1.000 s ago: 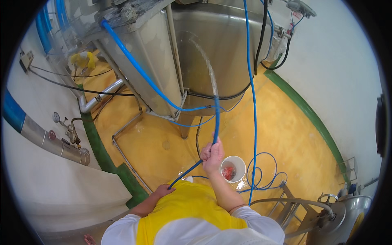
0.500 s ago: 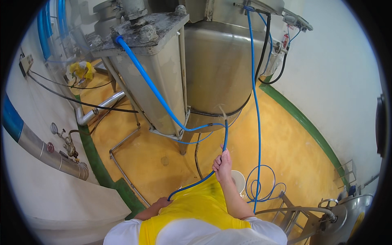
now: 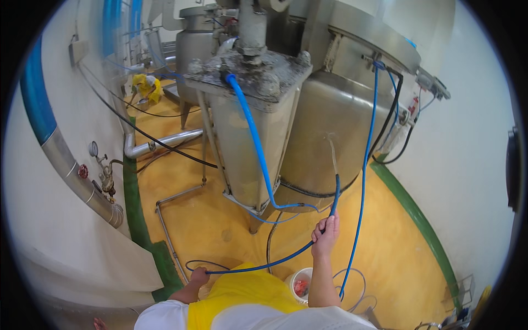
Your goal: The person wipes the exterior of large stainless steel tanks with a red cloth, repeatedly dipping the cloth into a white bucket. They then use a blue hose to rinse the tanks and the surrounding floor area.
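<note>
A blue hose (image 3: 267, 267) runs in front of me between my two hands. My right hand (image 3: 325, 235) is closed around it just below its upward-pointing end. Water leaves that end in a thin stream (image 3: 334, 157) and strikes the side of a large steel tank (image 3: 313, 126). Lower and to the left, my left hand (image 3: 199, 276) grips the same hose, which loops on beyond it. Beside the tank stands a tall, tapered metal housing (image 3: 247, 146) with a grimy top plate (image 3: 250, 80). A brighter blue tube (image 3: 256, 137) is attached to that plate.
A white bucket (image 3: 290, 281) with something red inside stands by my right forearm. Another blue hose (image 3: 364, 192) hangs down to coils on the yellow floor (image 3: 396, 242). Pipes and a gauge (image 3: 93, 148) line the left wall. Farther off, a person in yellow (image 3: 147, 88) bends low.
My view has shifted, so the tank and housing sit lower and farther right. The hose end now points higher up the tank side, and my left hand shows more fully.
</note>
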The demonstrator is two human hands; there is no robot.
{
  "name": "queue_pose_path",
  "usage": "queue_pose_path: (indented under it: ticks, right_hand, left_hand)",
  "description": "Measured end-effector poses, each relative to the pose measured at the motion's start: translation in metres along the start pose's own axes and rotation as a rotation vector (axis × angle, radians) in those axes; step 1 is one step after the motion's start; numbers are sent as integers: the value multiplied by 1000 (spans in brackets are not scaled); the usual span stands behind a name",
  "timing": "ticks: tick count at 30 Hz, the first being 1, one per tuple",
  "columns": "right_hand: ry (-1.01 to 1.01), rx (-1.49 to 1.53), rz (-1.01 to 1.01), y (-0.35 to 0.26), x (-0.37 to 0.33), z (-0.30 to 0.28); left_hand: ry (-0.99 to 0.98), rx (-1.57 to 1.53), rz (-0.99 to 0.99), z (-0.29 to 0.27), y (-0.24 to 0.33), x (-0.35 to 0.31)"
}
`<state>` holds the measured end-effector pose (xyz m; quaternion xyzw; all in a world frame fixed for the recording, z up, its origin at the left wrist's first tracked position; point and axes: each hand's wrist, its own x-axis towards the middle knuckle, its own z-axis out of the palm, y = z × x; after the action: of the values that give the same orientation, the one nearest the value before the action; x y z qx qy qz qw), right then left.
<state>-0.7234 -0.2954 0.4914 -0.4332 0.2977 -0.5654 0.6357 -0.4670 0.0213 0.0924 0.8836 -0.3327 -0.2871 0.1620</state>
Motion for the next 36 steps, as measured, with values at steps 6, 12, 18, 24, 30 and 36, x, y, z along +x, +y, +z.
queue_pose_path:
  ticks: [6, 12, 18, 24, 30, 36]
  right_hand:
    - [-125, 13, -106, -53, 44, 33]
    - [-291, 44, -97, -113, 47, 56]
    - [-337, -16, -98, -125, 25, 18]
    - [-322, 42, -114, -140, 15, -26]
    - [-326, 21, -84, -165, -4, -40]
    - [-398, -97, 53, -148, -15, -75]
  left_hand:
    - [6, -124, 0, 9, 42, -14]
    - [-28, -70, 93, 28, 69, -42]
    - [100, -26, 157, 68, 73, -56]
    - [23, -31, 122, 73, 86, -88]
    - [-25, 32, 180, 90, 83, -132]
    - [648, -654, 198, -7, 166, -139]
